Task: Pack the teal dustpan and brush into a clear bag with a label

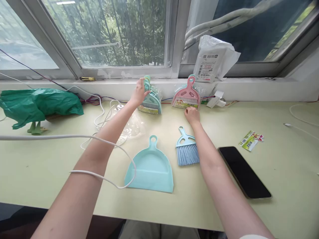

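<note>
My left hand reaches to the back of the table and grips the handle of a teal packaged brush-and-dustpan set leaning on the wall. My right hand rests on the tabletop with fingers curled, just below a pink packaged set, holding nothing I can see. Nearer to me lie a loose teal dustpan and a small blue hand brush, side by side between my forearms.
A black phone lies right of my right arm, a printed label beyond it. White cables cross the left side and loop over my left arm. A green plastic bag sits far left, a white parcel on the windowsill.
</note>
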Motion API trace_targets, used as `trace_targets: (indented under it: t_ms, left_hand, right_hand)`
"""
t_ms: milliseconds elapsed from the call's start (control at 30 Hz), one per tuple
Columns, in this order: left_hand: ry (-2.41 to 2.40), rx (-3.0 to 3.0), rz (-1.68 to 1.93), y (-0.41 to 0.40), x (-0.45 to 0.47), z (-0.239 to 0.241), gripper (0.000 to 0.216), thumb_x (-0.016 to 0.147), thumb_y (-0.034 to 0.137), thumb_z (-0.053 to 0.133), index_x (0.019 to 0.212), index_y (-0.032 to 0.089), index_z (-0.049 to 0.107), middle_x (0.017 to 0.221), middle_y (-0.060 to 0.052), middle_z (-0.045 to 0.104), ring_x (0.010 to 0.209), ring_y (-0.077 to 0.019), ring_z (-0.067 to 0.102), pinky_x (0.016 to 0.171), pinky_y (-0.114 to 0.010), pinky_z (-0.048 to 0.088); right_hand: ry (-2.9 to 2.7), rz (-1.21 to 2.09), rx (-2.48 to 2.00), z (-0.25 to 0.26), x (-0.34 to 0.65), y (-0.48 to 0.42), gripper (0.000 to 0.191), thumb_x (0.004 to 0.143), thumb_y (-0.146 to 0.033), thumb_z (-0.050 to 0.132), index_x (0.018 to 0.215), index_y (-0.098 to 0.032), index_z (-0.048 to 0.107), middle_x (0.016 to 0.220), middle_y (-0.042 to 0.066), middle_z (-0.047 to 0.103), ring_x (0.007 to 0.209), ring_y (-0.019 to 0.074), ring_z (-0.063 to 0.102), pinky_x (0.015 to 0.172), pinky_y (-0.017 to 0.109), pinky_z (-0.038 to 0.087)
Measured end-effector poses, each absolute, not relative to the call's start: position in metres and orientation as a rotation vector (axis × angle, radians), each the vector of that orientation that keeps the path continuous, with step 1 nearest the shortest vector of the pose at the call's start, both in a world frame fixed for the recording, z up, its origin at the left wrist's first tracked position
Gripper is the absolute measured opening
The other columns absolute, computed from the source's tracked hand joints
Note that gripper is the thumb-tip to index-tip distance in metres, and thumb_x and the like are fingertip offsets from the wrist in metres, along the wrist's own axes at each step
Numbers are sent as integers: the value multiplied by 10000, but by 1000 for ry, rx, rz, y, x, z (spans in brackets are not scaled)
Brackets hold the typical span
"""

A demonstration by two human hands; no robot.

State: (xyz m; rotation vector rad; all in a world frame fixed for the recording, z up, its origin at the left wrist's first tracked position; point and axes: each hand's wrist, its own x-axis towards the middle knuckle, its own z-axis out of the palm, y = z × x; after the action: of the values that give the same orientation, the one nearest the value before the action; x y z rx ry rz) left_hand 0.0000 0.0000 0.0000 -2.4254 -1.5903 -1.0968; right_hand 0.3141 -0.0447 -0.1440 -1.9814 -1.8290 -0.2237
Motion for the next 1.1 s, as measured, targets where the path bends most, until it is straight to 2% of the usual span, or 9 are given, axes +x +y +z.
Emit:
trace_targets:
  t_ms: [100, 167, 233, 300, 400, 600, 767, 967, 1100]
  left_hand:
    - [-1604, -2313, -1092, -16, 7, -13, 628, 897, 406, 576, 1411, 180, 296, 1430, -223, 355, 1391, -331, 343, 1077, -506, 343]
    - [-1584, -2309, -972, -33, 12, -26, 484, 910, 355, 535, 1342, 187, 397, 1375, -204, 444, 1322, -338, 408, 1036, -515, 361]
    - [-1530, -2355, -770, -50, 15, -42, 279, 945, 289, 422, 1166, 166, 538, 1183, -163, 588, 1171, -306, 518, 997, -481, 376]
    - [-1479, -2478, -471, -62, 17, -58, 261, 941, 293, 401, 1029, 152, 602, 1002, -135, 651, 1050, -290, 570, 958, -457, 384]
    - [-1333, -2611, -143, -71, 19, -78, 269, 909, 305, 441, 986, 133, 633, 1029, -154, 656, 1029, -298, 577, 888, -428, 398]
    - [-1287, -2623, -258, -76, 17, -76, 278, 912, 262, 411, 1006, 161, 653, 1083, -140, 642, 1064, -283, 567, 887, -411, 383]
    - [-1367, -2722, -420, -107, 2, -49, 245, 907, 285, 422, 896, 180, 642, 973, -93, 663, 956, -235, 594, 835, -353, 405]
    - [-1552, -3146, -238, -174, -28, -30, 372, 918, 519, 411, 834, 211, 602, 874, -29, 674, 765, -170, 590, 658, -274, 392]
    - [-1556, -3185, -27, -208, -38, -37, 353, 867, 558, 490, 860, 221, 593, 937, -29, 685, 819, -183, 609, 645, -263, 377]
  right_hand:
    - [-1822, -222, -1978, -144, 314, -45, 366, 958, -238, 354, 1040, -104, 684, 1093, 168, 672, 1047, 268, 575, 834, 339, 443]
    - [-1825, -217, -1974, -145, 315, -45, 365, 956, -234, 355, 1044, -105, 684, 1089, 166, 673, 1047, 267, 574, 841, 342, 445]
    - [-1824, -216, -1970, -146, 315, -44, 363, 954, -234, 358, 1041, -105, 686, 1086, 165, 673, 1048, 269, 573, 844, 344, 448]
    - [-1815, -223, -1967, -147, 315, -44, 363, 952, -235, 361, 1040, -101, 687, 1088, 169, 671, 1047, 271, 574, 844, 346, 449]
    - [-1812, -235, -1959, -148, 316, -43, 360, 950, -233, 363, 1044, -100, 684, 1091, 173, 670, 1040, 270, 575, 838, 346, 447]
    - [-1839, -316, -1954, -143, 313, -47, 370, 958, -225, 333, 1017, -107, 679, 1049, 164, 691, 1019, 259, 596, 811, 322, 427]
    - [-1967, -386, -1996, -127, 305, -60, 380, 969, -252, 325, 1053, -116, 670, 1023, 163, 711, 971, 265, 636, 789, 322, 405]
    - [-1836, -280, -2204, -98, 301, -87, 403, 964, -323, 353, 1082, -152, 698, 998, 164, 729, 927, 272, 682, 748, 316, 427]
    - [-1921, -41, -2342, -85, 298, -123, 356, 916, -352, 444, 999, -189, 749, 996, 152, 735, 953, 277, 683, 740, 323, 446]
